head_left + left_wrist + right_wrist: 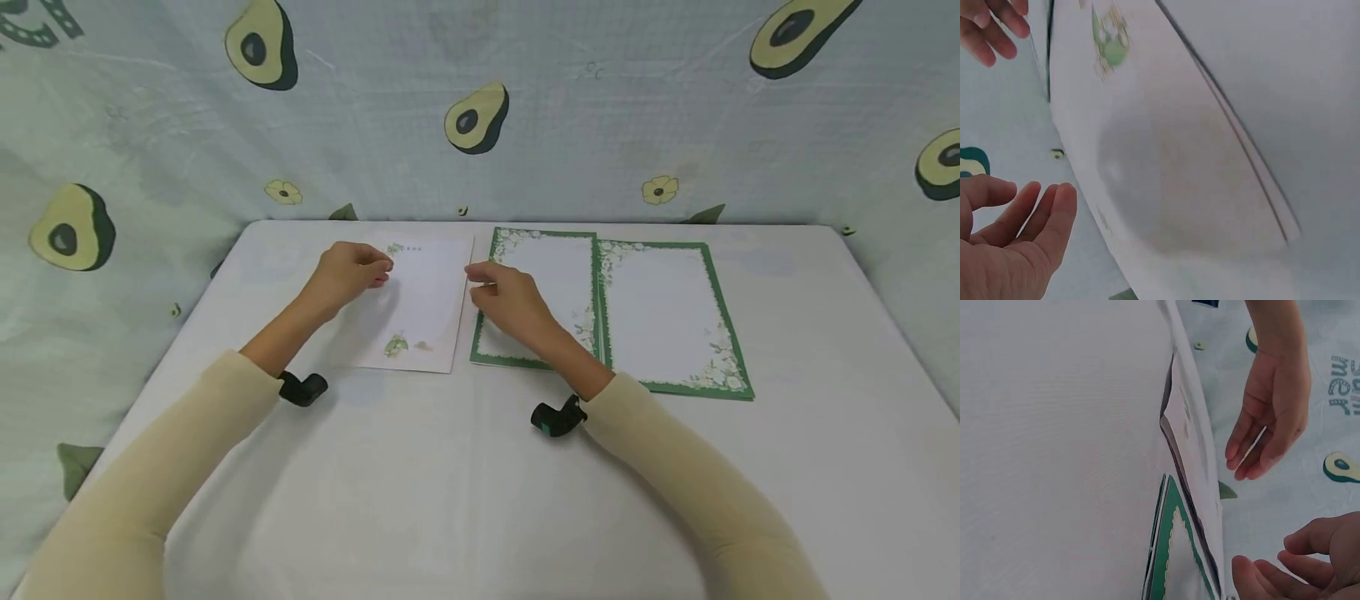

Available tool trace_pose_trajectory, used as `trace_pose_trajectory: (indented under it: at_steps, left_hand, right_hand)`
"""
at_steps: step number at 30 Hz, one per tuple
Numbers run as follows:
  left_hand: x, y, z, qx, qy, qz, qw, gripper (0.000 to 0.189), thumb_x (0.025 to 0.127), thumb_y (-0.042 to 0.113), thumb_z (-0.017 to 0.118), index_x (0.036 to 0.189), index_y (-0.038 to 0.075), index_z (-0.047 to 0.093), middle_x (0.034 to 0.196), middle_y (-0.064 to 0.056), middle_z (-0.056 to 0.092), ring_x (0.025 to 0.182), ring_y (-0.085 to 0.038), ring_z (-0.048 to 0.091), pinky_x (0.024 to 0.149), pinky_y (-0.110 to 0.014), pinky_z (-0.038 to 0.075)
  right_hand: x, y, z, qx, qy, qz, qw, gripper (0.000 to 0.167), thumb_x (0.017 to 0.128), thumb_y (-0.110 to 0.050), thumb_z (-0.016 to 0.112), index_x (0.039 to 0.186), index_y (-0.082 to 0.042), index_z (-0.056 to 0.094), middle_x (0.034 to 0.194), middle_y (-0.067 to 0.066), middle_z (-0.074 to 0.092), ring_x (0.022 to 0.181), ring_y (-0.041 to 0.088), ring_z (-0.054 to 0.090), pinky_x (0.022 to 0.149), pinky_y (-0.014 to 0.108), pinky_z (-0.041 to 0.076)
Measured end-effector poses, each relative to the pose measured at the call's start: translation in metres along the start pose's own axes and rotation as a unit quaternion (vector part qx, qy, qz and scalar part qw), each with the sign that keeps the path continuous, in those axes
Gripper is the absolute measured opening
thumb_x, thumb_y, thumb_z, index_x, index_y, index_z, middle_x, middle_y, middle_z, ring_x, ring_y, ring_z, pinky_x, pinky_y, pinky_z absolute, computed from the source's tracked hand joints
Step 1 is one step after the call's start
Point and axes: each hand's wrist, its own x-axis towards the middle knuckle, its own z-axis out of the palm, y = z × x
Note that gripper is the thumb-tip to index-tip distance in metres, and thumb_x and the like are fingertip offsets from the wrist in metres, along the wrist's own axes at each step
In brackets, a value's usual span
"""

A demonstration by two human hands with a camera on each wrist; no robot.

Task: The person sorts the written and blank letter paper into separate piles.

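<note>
My left hand (348, 271) hovers over the left part of a pale sheet of paper (427, 308), which has small green drawings. In the left wrist view, the fingers of the left hand (1016, 244) are bent loosely, with a gap between thumb and fingertips. My right hand (513, 302) is above the gap between the pale sheet and a green-bordered sheet (558, 283). Its fingers and thumb stand apart in the right wrist view, where the right hand (1304, 559) holds nothing. At its near edge the pale paper (1210, 156) shows more than one layer.
A second green-bordered sheet (663, 317) lies right of the first, their edges meeting. All the paper lies on a white-covered table (420, 483). Behind the table hangs a curtain (562, 108) printed with avocados. Black wrist cameras (303, 389) sit by both cuffs.
</note>
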Motion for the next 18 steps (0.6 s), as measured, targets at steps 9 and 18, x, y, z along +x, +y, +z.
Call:
trace_pose_trajectory:
  at_steps: [9,18]
  left_hand:
    - [-0.015,0.021,0.044,-0.087,-0.050,0.075,0.9921,0.027,0.107,0.011,0.051,0.122,-0.006,0.066,0.127,-0.023,0.065,0.114,-0.033,0.067,0.100,-0.040,0.057]
    - [-0.019,0.029,0.070,-0.091,-0.078,0.108,0.9870,0.026,0.106,0.011,0.051,0.123,-0.002,0.067,0.124,-0.019,0.067,0.111,-0.031,0.069,0.098,-0.037,0.058]
  right_hand:
    - [-0.042,0.011,-0.032,-0.046,0.003,-0.021,0.9987,0.031,0.104,-0.013,0.058,0.134,-0.008,0.064,0.132,0.005,0.068,0.119,0.023,0.066,0.096,0.038,0.058]
    - [-0.072,0.038,-0.067,-0.084,0.006,-0.006,0.9964,0.030,0.105,-0.011,0.052,0.130,-0.007,0.067,0.127,0.012,0.069,0.116,0.028,0.068,0.093,0.044,0.059]
